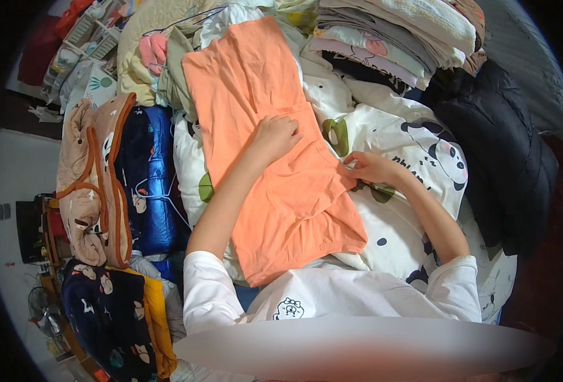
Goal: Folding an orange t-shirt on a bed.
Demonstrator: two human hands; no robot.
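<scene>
An orange garment [237, 83] of thin, creased cloth lies stretched lengthwise in front of me, with part of it folded over along its right side. My left hand [278, 137] rests on the middle of it, fingers curled into the cloth; their tips are hidden. At the garment's right edge, my right hand [374, 168] pinches the cloth between thumb and fingers. Beneath the garment is a white quilt [396, 216] printed with pandas and green shapes.
Folded clothes [383, 38] are stacked at the far right, beside a black puffy jacket [498, 153]. On the left lie a brown-edged beige garment [103, 178], a shiny blue jacket [160, 210], a hanger [157, 194] and a dark patterned cloth [103, 312].
</scene>
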